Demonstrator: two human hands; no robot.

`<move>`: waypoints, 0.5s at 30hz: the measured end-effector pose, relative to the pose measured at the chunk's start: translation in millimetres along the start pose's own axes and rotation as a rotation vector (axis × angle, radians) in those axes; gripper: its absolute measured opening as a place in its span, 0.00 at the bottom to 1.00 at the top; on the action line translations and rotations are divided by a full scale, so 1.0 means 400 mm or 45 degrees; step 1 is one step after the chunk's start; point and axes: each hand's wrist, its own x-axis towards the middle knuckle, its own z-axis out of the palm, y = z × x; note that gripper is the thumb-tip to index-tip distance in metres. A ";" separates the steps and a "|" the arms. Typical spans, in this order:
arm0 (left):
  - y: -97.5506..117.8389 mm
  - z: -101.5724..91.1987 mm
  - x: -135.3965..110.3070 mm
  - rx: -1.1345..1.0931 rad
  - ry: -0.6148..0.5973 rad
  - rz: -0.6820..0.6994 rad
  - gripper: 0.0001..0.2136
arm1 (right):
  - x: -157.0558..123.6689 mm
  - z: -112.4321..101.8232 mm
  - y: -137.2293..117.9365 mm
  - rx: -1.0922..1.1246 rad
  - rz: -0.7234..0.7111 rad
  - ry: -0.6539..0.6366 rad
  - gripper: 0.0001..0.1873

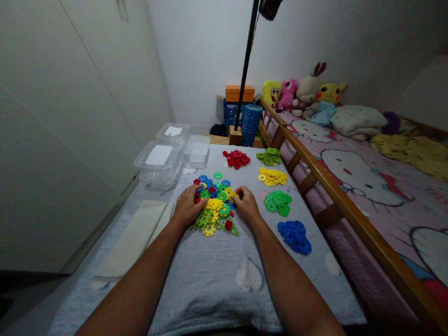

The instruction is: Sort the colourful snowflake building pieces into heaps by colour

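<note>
A mixed heap of plastic notched discs and small pieces (215, 204) in yellow, green, blue and red lies on the cloth between my hands. My left hand (189, 203) rests against the heap's left side, thumb and fingers apart, touching pieces there. At the right side, my right hand (245, 200) has its thumb and curled fingers closed at a yellow disc (230, 192). Single-colour piles stand to the right and behind: red pieces (237, 159), light green pieces (269, 157), yellow discs (273, 177), green discs (278, 203) and blue discs (294, 236).
Clear plastic boxes with lids (159, 156) stand at the back left, near an open clear container (196, 149). Folded cream cloth (131, 240) lies left of my left arm. A wooden bed rail (315, 179) runs along the right edge. Behind the table rises a black pole (247, 65).
</note>
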 end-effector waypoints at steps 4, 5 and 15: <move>-0.001 -0.002 -0.001 -0.004 -0.001 -0.009 0.25 | 0.005 -0.008 0.003 0.236 0.096 0.035 0.07; -0.001 -0.002 -0.001 -0.005 -0.001 -0.010 0.25 | 0.008 -0.013 0.003 0.267 0.117 0.058 0.08; -0.007 -0.001 0.001 -0.002 0.005 0.006 0.25 | 0.168 -0.190 0.067 0.242 0.307 0.290 0.10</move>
